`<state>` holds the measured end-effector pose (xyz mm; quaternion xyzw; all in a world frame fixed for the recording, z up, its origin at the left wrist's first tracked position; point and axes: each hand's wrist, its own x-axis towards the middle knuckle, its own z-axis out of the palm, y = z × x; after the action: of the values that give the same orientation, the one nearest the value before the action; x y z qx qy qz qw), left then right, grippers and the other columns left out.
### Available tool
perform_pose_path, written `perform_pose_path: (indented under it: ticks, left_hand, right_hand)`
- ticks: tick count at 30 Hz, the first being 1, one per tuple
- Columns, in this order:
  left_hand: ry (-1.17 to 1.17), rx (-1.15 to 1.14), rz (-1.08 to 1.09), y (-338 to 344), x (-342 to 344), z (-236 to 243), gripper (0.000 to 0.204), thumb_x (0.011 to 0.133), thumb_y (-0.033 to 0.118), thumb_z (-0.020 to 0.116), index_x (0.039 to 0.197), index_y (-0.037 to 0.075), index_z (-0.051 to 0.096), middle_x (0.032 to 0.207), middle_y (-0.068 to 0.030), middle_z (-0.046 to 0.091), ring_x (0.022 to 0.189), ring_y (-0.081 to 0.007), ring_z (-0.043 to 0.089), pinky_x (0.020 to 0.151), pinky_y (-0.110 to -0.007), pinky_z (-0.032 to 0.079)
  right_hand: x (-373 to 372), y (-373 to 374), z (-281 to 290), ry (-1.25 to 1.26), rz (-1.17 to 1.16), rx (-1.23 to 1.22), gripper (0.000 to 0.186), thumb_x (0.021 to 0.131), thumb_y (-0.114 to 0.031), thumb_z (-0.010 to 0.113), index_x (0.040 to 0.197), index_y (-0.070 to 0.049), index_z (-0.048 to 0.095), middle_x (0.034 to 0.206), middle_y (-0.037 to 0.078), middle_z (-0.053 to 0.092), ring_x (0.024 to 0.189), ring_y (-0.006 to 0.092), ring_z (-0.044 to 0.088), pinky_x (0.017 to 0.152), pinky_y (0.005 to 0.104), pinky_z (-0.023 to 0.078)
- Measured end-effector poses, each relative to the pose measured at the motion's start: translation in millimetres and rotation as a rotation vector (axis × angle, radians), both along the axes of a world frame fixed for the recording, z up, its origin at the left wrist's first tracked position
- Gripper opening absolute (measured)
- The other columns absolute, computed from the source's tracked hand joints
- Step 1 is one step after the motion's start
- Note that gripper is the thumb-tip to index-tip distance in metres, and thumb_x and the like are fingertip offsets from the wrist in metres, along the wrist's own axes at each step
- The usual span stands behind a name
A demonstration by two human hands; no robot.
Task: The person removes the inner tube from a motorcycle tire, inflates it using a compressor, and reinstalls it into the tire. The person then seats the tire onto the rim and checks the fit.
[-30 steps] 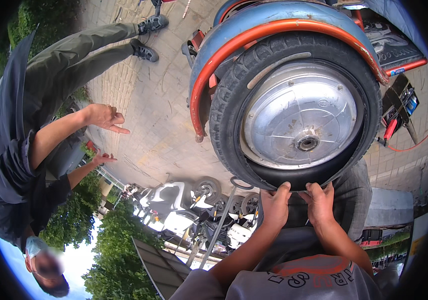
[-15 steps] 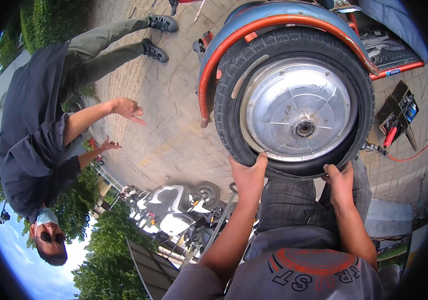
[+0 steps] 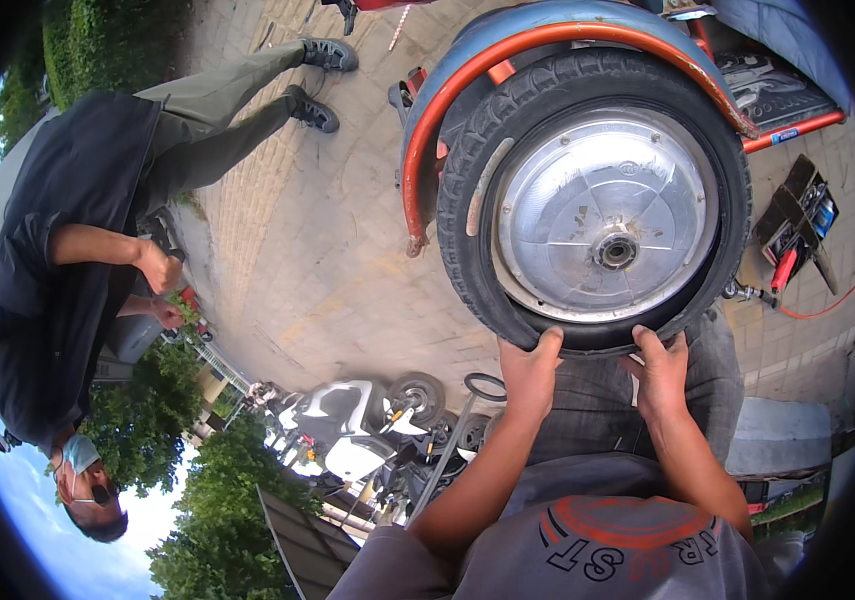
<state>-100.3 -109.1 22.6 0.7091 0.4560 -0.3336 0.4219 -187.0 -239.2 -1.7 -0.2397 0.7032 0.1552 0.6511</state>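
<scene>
A black tire (image 3: 475, 262) sits around a silver metal hub wheel (image 3: 558, 225) under a blue and orange fender. Along the near side, a dark gap shows between the tire's edge and the rim. My left hand (image 3: 530, 372) grips this near edge, its thumb on top and its fingers hidden beneath. Just to its right, my right hand (image 3: 662, 370) holds the same edge, thumb up, other fingers mostly out of sight. No tool shows in either hand.
The fender (image 3: 428, 130) arches over the wheel's far side. A toolbox (image 3: 798, 215) with tools lies on the paving at right, beside an air hose (image 3: 828, 308). Another person (image 3: 68, 230) stands at left. A parked white scooter (image 3: 348, 425) is behind, lower left.
My hands have come closer together along the tire's near edge, the left one moving right. The wheel has shifted slightly right. The other person has drawn their outstretched hands in.
</scene>
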Motion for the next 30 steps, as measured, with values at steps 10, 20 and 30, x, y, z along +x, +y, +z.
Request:
perform_pose_path:
  ticks: [10,20,30]
  left_hand:
    - [0.046,-0.013,0.063,-5.6,0.5,5.1,0.056,0.085,0.015,0.064,0.134,0.009,0.038,0.125,-0.0074,0.053,0.109,-0.0201,0.055,0.076,-0.041,0.053]
    - [0.111,-0.02,0.073,-7.0,1.7,20.8,0.057,0.085,0.013,0.063,0.135,0.005,0.035,0.124,-0.0097,0.052,0.104,-0.0187,0.056,0.076,-0.036,0.052]
    - [0.066,-0.056,0.088,-12.5,4.4,25.7,0.049,0.088,0.006,0.056,0.134,0.004,0.038,0.123,-0.0123,0.053,0.104,-0.0218,0.061,0.081,-0.041,0.056]
  right_hand:
    - [-4.3,0.1,-1.5,0.002,0.037,-0.008,0.052,0.084,-0.023,0.065,0.128,-0.006,0.042,0.119,0.01,0.056,0.105,0.0246,0.058,0.079,0.0441,0.052]
    - [-5.6,-7.4,7.5,-0.006,0.035,0.035,0.055,0.084,-0.025,0.067,0.129,-0.006,0.042,0.122,0.01,0.055,0.109,0.0245,0.056,0.08,0.0442,0.052]
    - [16.5,10.6,27.7,0.018,-0.172,0.168,0.061,0.086,-0.038,0.073,0.13,-0.008,0.043,0.124,0.008,0.054,0.106,0.0219,0.057,0.082,0.0414,0.053]
